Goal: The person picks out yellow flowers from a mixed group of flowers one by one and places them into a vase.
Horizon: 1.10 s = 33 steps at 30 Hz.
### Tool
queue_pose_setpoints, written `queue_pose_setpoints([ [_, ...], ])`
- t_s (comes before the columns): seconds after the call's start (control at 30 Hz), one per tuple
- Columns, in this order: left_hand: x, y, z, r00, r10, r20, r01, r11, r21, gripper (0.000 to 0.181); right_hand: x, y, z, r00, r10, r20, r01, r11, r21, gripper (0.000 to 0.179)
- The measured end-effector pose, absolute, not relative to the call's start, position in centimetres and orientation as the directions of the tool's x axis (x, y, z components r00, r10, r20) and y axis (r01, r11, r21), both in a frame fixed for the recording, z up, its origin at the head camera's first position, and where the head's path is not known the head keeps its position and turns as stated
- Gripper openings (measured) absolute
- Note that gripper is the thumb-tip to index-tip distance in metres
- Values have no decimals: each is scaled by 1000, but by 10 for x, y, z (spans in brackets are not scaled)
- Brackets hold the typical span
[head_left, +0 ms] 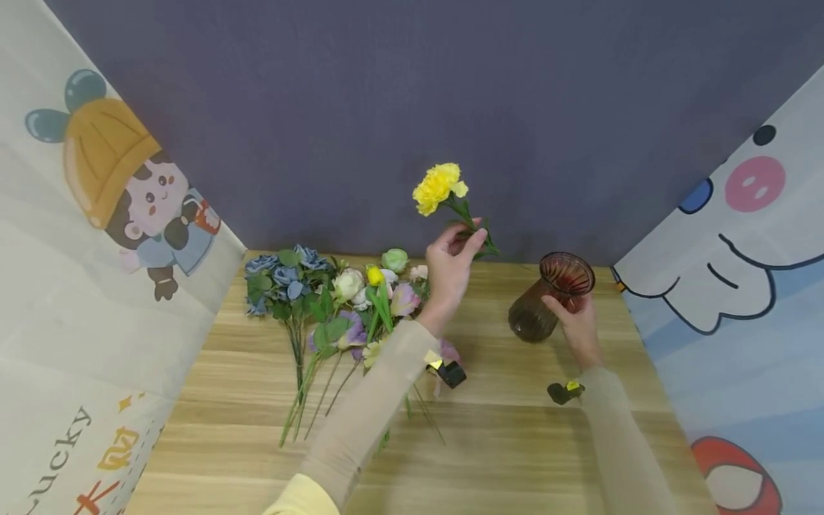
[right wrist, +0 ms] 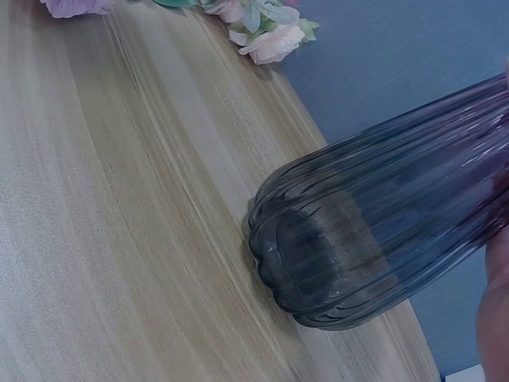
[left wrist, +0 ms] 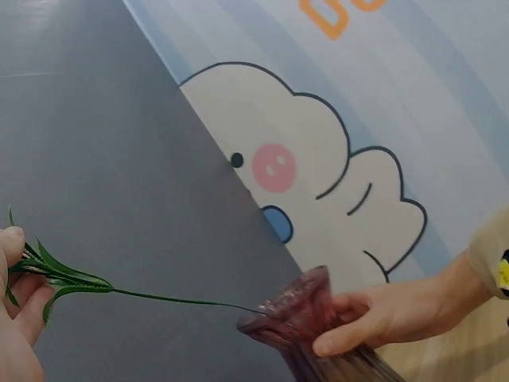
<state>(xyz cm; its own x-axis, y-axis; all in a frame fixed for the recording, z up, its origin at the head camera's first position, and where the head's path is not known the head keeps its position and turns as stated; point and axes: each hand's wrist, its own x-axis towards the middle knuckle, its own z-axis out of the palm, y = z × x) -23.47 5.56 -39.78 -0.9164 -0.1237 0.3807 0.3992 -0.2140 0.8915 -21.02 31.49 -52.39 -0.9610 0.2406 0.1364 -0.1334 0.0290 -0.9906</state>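
I have the left hand point(head_left: 448, 270) pinching a yellow carnation point(head_left: 438, 189) by its stem, left of the ribbed glass vase point(head_left: 531, 315). My right hand point(head_left: 581, 329) grips that tilted vase near its neck; blue roses point(head_left: 287, 275) lie well left of it.

The vase point(head_left: 533, 313) is made of see-through stuff, glossy and ridged all down its side; whether it is glass or plastic cannot be told. The yellow flower point(head_left: 440, 187) is made frilly and soft-looking, like cloth, and its green stem point(left wrist: 151, 296) could be taken for smooth plastic. The table point(head_left: 502, 443) is covered in pale wood grain. The back wall point(head_left: 322, 107) is finished smooth and matt. Thin cloth is seen on the sleeves point(head_left: 367, 400).
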Motion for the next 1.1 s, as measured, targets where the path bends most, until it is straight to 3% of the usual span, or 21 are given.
queue_pose_setpoints([
  [0.57, -232, 72, -414, -948, -97, 304, 317, -177, 932, 22, -228, 326, -551, -945, 278, 170, -169, 30, -985, 53],
  [0.97, -223, 83, -423, -936, -28, 350, 350, -160, 923, 24, -223, 326, -550, -952, 286, 107, -113, -2, -994, 48],
  [1.1, -221, 84, -422, -928, -8, 371, 365, -210, 907, 24, -221, 323, -544, -953, 284, 104, -106, 8, -994, 47],
])
